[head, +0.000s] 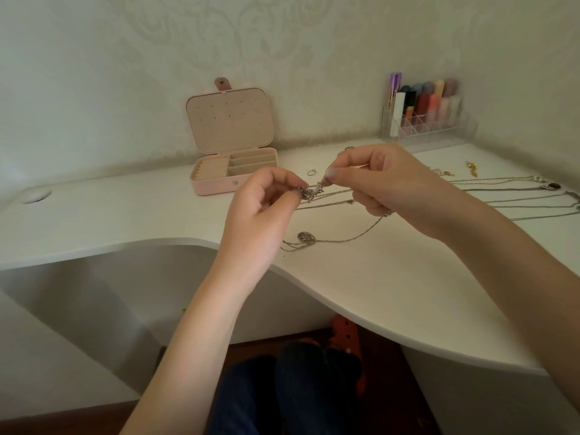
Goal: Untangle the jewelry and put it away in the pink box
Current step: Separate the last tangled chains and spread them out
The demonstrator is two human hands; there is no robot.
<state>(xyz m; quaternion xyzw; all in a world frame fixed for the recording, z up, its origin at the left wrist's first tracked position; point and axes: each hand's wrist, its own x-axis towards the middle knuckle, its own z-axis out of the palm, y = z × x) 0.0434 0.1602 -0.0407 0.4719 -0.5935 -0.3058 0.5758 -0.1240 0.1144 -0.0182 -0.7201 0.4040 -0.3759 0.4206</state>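
Fingertips of my left hand (263, 202) and right hand (370, 180) pinch the knot (312, 191) of silver chains (361, 237) above the desk (361, 293); the pink box (233, 180) sits open behind. Pulling apart could tighten it or snap a link, I judge.

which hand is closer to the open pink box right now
Left. The left hand is just in front of the pink box's right front corner; the right hand is farther off to its right. Both pinch the tangled chain.
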